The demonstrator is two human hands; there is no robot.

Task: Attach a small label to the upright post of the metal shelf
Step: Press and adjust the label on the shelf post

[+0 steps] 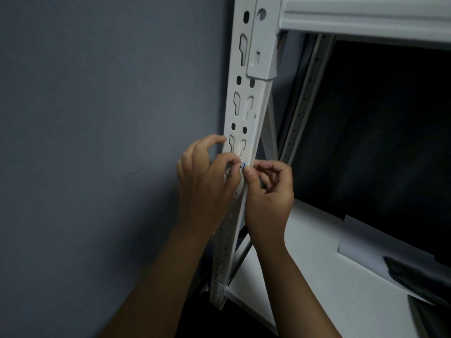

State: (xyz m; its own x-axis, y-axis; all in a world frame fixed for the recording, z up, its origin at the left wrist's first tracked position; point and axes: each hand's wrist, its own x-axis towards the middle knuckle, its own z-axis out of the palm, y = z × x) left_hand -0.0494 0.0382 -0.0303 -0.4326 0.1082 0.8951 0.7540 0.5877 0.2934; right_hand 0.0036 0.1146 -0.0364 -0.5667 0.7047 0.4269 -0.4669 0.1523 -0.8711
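Note:
A white metal upright post (246, 98) with keyhole slots runs from the top centre down to the lower middle. A tiny label (243, 164) with a blue edge lies against the post's front face. My left hand (207, 181) comes in from the left of the post, and its thumb and forefinger pinch the label's left end. My right hand (268, 193) is on the post's right side, its thumb tip pressing at the label's right end with the other fingers curled. Most of the label is hidden by my fingertips.
A grey-blue wall (97, 142) fills the left. A white shelf beam (366, 18) crosses the top right. Below lies a white shelf board (317, 264) with a sheet of paper (380, 250) and a dark object (419, 276) on it. The shelf interior is dark.

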